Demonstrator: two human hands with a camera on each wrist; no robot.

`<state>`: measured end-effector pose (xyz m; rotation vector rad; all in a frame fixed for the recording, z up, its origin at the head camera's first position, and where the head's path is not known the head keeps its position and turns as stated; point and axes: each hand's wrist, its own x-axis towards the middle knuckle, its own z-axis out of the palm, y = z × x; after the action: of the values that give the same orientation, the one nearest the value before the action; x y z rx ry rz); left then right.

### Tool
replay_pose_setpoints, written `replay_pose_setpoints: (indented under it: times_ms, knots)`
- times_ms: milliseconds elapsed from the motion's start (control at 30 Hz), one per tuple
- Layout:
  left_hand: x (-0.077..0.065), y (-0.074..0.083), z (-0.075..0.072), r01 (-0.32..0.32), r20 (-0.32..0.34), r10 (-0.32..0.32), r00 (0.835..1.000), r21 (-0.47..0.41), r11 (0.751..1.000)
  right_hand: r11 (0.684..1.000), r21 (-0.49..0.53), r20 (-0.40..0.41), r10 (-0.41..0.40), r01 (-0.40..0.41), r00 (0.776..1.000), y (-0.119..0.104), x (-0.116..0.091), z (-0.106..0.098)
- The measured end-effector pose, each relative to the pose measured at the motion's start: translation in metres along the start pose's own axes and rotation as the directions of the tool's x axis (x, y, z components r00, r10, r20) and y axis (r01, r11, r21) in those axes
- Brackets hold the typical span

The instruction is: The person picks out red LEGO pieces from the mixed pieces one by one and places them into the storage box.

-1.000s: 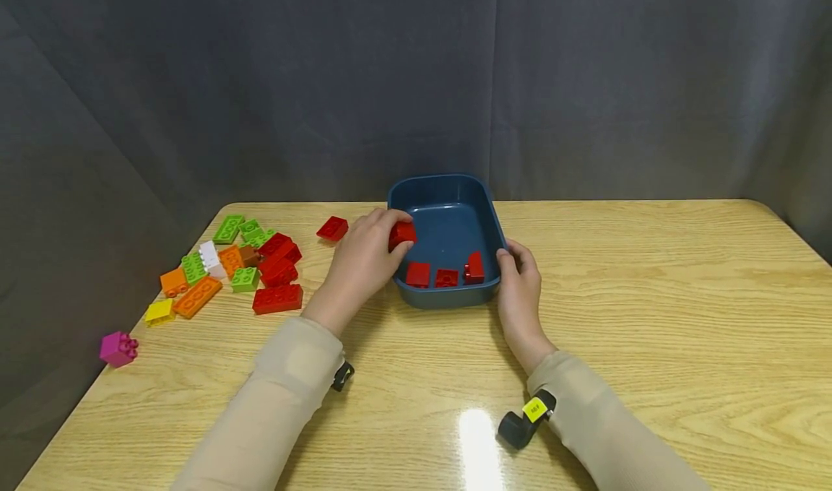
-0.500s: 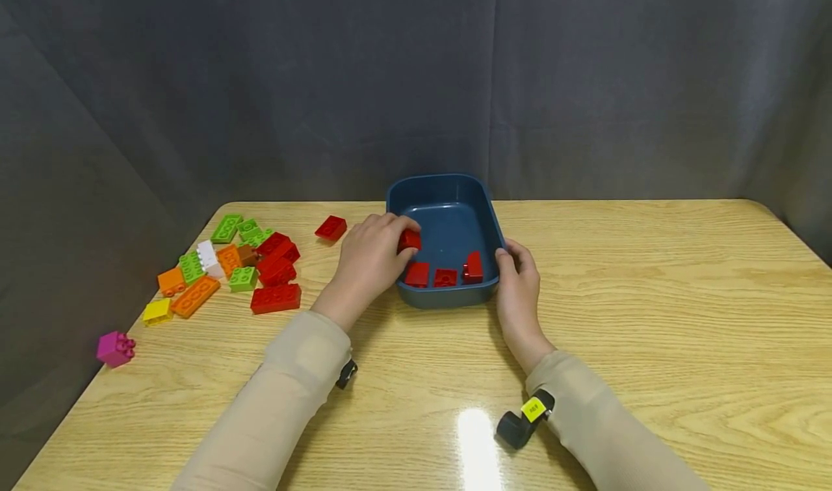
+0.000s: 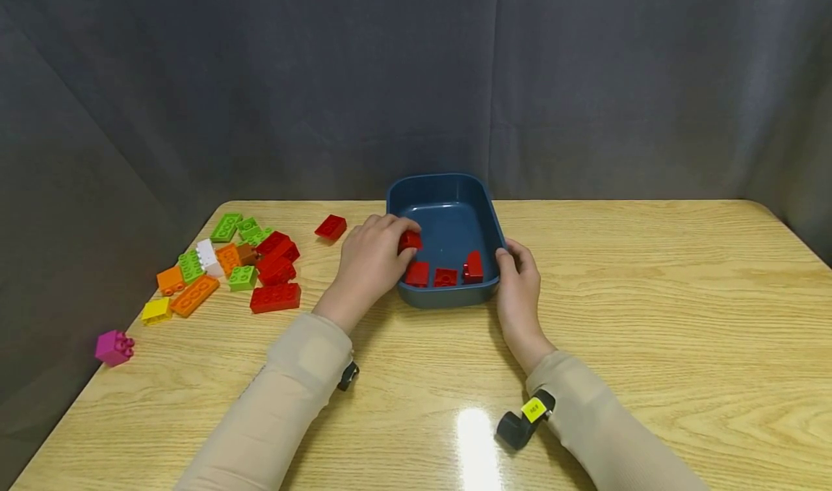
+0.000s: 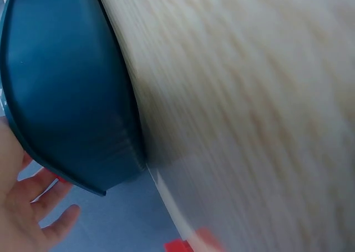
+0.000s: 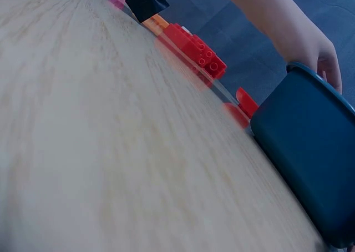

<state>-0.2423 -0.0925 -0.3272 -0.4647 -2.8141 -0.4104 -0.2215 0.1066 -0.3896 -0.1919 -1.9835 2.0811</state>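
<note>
My left hand reaches over the left rim of a dark blue plastic bin and holds a red toy brick between thumb and fingers, low inside the bin. The fingers cover part of that brick; only a sliver of red shows by them in the left wrist view. My right hand grips the bin's right side near the front corner, thumb at the rim. Along the bin's front wall lie a red brick, another red brick and a third red brick that is tipped.
A lone red brick lies left of the bin. Further left is a loose group of bricks, with a long red brick, an orange brick and a yellow brick. A magenta brick sits at the table's left edge.
Since the first frame, my left hand has moved slightly right and down into the bin with the red brick. In the last half second hardly anything moved. The right hand has stayed on the bin.
</note>
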Motion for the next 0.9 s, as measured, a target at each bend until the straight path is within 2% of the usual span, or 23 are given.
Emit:
replay_pose_setpoints:
  times_ms: [567, 900]
  knots:
    - [-0.003, -0.004, -0.004, 0.010, -0.010, -0.010, 1.000, -0.007, 1.000, 1.000, -0.011, 0.004, 0.005, -0.005, 1.000, 0.001, -0.001, -0.001]
    - [-0.015, -0.020, -0.016, -0.063, -0.070, 0.067, 0.995, 0.062, 0.996, 1.000, -0.006, 0.001, 0.006, -0.006, 1.000, -0.001, 0.001, -0.001]
